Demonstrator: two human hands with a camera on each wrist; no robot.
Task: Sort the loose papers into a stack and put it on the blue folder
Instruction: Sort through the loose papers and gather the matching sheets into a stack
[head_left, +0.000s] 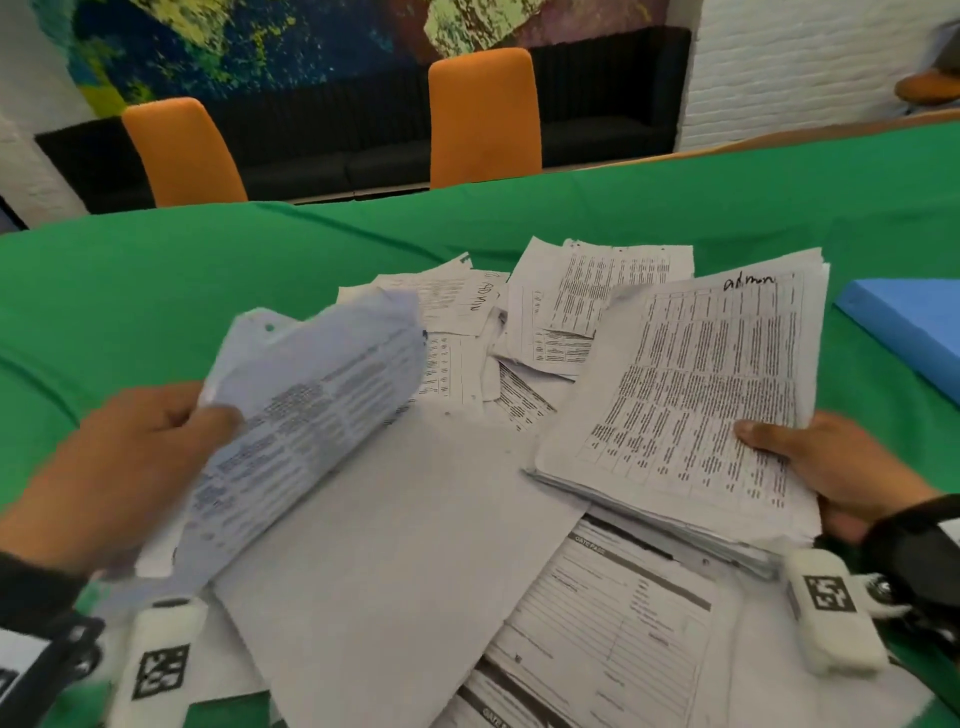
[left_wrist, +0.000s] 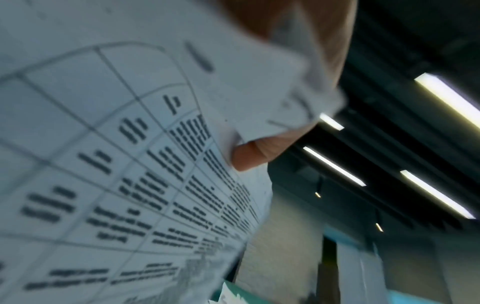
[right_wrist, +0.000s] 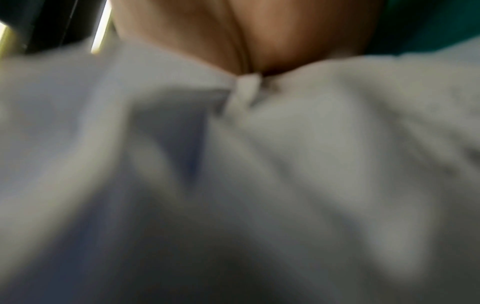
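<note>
A thick stack of papers (head_left: 691, 395) is gripped at its near right edge by the right hand (head_left: 831, 467), thumb on top, raised over loose papers (head_left: 415, 519) scattered on the green tablecloth (head_left: 156, 270). A blurred sheet (head_left: 311, 410) is pinched by the left hand (head_left: 130, 467). The blue folder (head_left: 909, 322) lies well to the right.

bright even head view with curved edges; both wrist views dim, motion-blurred.
</note>
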